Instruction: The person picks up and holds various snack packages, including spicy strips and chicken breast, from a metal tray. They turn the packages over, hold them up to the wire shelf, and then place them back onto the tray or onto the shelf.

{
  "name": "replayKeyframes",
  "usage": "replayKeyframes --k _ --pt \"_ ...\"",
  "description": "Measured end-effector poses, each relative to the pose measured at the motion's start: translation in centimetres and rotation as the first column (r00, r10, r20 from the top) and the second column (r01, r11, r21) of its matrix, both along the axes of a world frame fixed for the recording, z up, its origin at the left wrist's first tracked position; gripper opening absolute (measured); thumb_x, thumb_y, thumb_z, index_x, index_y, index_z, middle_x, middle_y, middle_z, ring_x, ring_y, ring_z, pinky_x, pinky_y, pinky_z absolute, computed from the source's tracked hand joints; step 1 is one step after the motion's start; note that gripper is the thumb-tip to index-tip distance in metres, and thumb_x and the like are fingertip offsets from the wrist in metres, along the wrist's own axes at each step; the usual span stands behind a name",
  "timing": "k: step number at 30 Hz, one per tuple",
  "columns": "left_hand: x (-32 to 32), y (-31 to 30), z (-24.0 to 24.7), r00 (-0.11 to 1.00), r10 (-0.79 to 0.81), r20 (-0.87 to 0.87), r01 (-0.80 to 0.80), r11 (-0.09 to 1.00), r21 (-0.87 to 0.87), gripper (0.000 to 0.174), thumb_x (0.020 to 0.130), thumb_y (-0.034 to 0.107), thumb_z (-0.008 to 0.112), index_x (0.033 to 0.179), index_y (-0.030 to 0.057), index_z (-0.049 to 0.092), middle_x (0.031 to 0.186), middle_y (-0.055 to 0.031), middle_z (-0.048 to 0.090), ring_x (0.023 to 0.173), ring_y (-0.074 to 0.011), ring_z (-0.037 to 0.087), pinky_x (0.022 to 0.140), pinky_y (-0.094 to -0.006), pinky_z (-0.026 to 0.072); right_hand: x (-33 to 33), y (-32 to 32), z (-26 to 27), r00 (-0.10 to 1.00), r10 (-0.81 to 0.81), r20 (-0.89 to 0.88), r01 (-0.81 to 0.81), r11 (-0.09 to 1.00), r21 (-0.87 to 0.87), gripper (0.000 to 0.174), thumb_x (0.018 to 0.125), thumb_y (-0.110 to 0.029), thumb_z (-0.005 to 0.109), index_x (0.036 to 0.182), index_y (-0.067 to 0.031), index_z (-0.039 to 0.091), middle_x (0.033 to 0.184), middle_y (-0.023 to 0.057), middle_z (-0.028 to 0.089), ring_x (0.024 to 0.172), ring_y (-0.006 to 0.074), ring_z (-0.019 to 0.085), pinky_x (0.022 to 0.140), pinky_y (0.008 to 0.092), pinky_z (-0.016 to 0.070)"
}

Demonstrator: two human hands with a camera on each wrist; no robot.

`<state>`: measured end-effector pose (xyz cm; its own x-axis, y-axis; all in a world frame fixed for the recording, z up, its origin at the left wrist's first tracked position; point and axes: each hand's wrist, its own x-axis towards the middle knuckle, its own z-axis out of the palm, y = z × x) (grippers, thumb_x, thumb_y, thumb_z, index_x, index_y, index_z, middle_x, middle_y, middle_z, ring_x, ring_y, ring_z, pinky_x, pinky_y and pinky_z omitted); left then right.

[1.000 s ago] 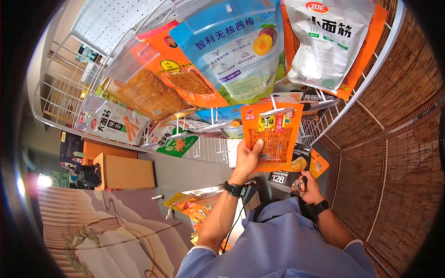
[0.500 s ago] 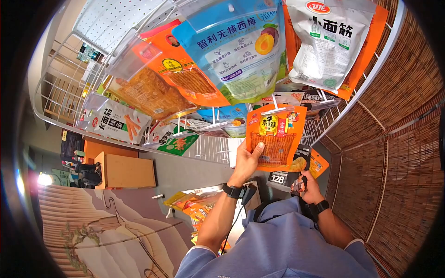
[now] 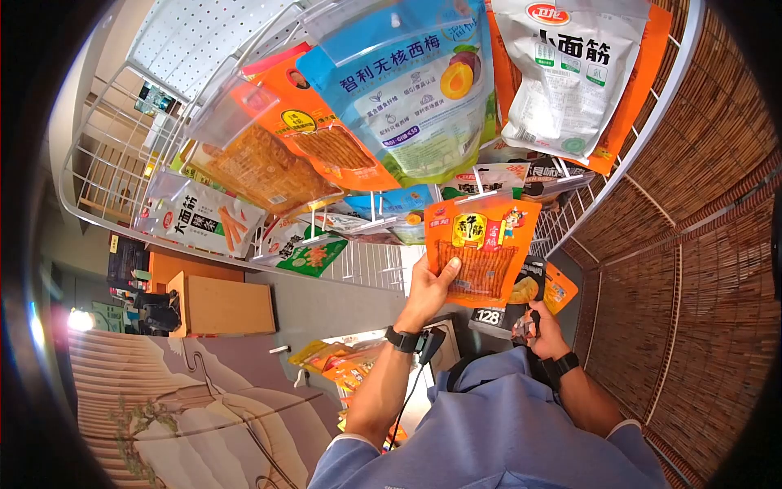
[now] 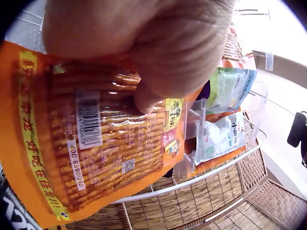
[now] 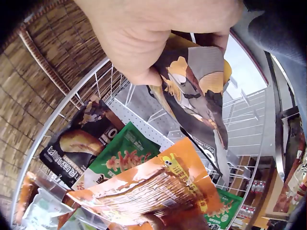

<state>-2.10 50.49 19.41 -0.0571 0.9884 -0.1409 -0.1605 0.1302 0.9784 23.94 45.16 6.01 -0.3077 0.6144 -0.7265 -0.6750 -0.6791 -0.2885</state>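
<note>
My left hand (image 3: 425, 295) grips an orange packet of snack strips (image 3: 479, 257) by its lower left side, thumb across the front. The packet's top edge is right at a white hook (image 3: 482, 196) of the wire rack. In the left wrist view, strips and a barcode show through the packet (image 4: 108, 129), and a clear tag holder (image 4: 195, 120) overlaps its top end. Lower down, my right hand (image 3: 547, 332) holds a black snack bag (image 3: 490, 316) marked 128, crumpled in its fingers. An orange packet (image 3: 562, 287) shows behind that bag.
Large hanging bags, such as a blue prune bag (image 3: 407, 98) and a silver bag (image 3: 570, 81), fill the white wire rack (image 3: 90, 196). A woven blind (image 3: 676, 228) stands on the right. More packets (image 3: 342, 363) lie low on the left.
The orange packet in my left hand has shifted first slightly right, then a little down toward my body. My right hand and its black snack bag have barely moved.
</note>
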Motion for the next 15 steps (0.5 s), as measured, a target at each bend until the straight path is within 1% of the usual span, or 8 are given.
replayKeyframes --k 2,4,6,10,12,13,15 --pt "-0.2 -0.1 -0.2 1.0 -0.002 0.017 0.002 1.0 -0.01 0.03 0.1 0.008 0.062 0.128 -0.0022 0.056 0.122 -0.0079 0.067 0.109 -0.0135 0.061 0.097 -0.0319 0.0497 0.1 0.1 0.6 1.0 0.012 0.023 -0.011 0.999 -0.04 0.021 0.093 -0.02 0.066 0.108 -0.0066 0.059 0.089 0.0088 0.066 0.068 0.0255 0.069 0.059 0.0447 0.0622" --pt "-0.2 -0.1 -0.3 0.999 -0.001 0.035 0.002 1.0 -0.021 0.03 0.1 0.008 0.061 0.128 -0.0022 0.056 0.122 -0.008 0.067 0.109 -0.0135 0.061 0.097 -0.032 0.0497 0.0 0.1 0.1 1.0 0.009 0.023 -0.008 0.999 -0.046 0.021 0.093 -0.02 0.066 0.108 -0.0071 0.059 0.088 0.0084 0.066 0.068 0.0256 0.069 0.059 0.0444 0.0623" --pt "0.0 0.4 0.0 0.998 0.042 0.039 -0.041 0.999 -0.032 0.029 0.101 0.009 0.061 0.127 -0.0026 0.056 0.121 -0.0084 0.067 0.108 -0.0135 0.061 0.097 -0.0323 0.0498 -0.1 0.1 -0.1 1.0 0.01 0.026 -0.009 0.999 -0.05 0.021 0.092 -0.02 0.066 0.107 -0.0076 0.059 0.088 0.008 0.066 0.068 0.0257 0.069 0.059 0.044 0.0624" --pt "0.6 1.4 0.9 0.997 0.065 0.042 -0.065 0.998 0.008 0.028 0.101 0.01 0.061 0.126 -0.003 0.056 0.121 -0.0088 0.067 0.107 -0.0138 0.062 0.096 -0.0322 0.05 -0.3 0.3 0.0 0.999 0.015 0.044 -0.014 0.999 -0.033 0.022 0.092 -0.019 0.066 0.109 -0.0074 0.06 0.091 0.008 0.067 0.069 0.0248 0.07 0.06 0.0417 0.0626" --pt "0.9 1.8 0.8 0.998 0.058 0.016 -0.059 0.997 0.059 0.027 0.102 0.01 0.06 0.125 -0.003 0.058 0.12 -0.0093 0.067 0.105 -0.016 0.064 0.093 -0.0349 0.054 -0.4 0.2 0.0 0.998 0.011 0.054 -0.01 1.0 -0.019 0.022 0.092 -0.019 0.066 0.11 -0.0074 0.06 0.092 0.008 0.068 0.07 0.0244 0.07 0.061 0.041 0.0627" --pt "1.0 2.0 0.6 0.998 0.059 0.015 -0.06 0.997 0.058 0.027 0.102 0.01 0.06 0.125 -0.003 0.058 0.12 -0.0093 0.067 0.105 -0.016 0.064 0.093 -0.0349 0.054 -0.3 0.2 0.0 0.999 0.022 0.05 -0.021 0.999 -0.029 0.023 0.092 -0.019 0.066 0.111 -0.0073 0.06 0.093 0.008 0.068 0.07 0.024 0.07 0.061 0.0407 0.0627" --pt "1.1 2.3 0.2 0.998 0.048 0.038 -0.049 0.998 0.026 0.028 0.102 0.011 0.06 0.125 -0.0036 0.057 0.119 -0.0092 0.068 0.105 -0.0142 0.063 0.094 -0.0319 0.0507 -0.3 0.2 0.0 0.998 0.033 0.046 -0.031 0.999 -0.039 0.024 0.092 -0.019 0.066 0.112 -0.0073 0.06 0.095 0.008 0.068 0.071 0.0236 0.07 0.062 0.0404 0.0627"
